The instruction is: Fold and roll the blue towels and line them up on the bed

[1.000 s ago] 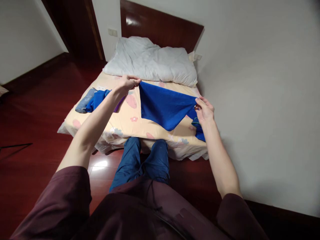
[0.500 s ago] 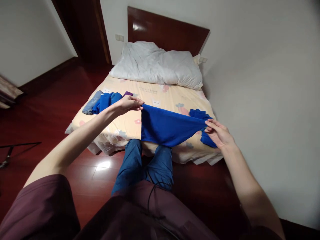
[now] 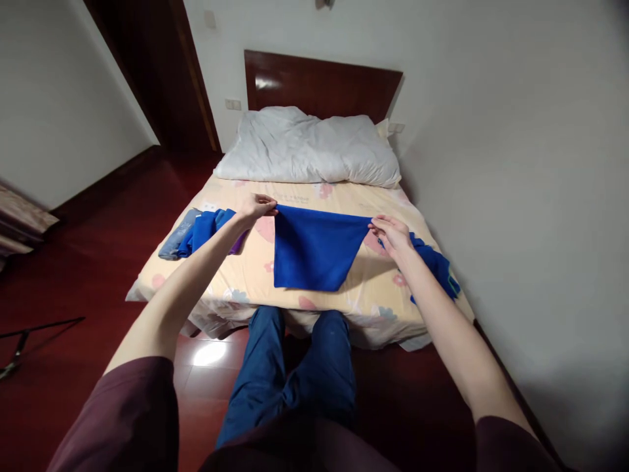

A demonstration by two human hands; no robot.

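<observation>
A plain royal-blue cloth [image 3: 314, 249] hangs spread between my two hands over the front part of the bed. My left hand [image 3: 259, 205] pinches its upper left corner. At the upper right corner, my right hand [image 3: 392, 234] grips the edge between thumb and fingers. The cloth's lower edge reaches down near the bedsheet, and its right side slants inward. What kind of garment it is, if one, I cannot make out. Beyond my right forearm lies a crumpled blue cloth heap [image 3: 435, 262], partly hidden by that arm.
Left on the bed are rolled blue fabrics [image 3: 204, 231], a grey-blue denim roll [image 3: 177, 237] and a purple piece [image 3: 239, 244]. A white quilt [image 3: 314, 147] lies by the dark headboard [image 3: 324, 85]. My legs stand against the patterned bedsheet [image 3: 236, 282]. A wall [image 3: 531, 196] rises at right.
My right hand has moved left, closer to my left hand, and the blue cloth now hangs squarer and less stretched. The view has tilted up slightly; more of the right heap shows.
</observation>
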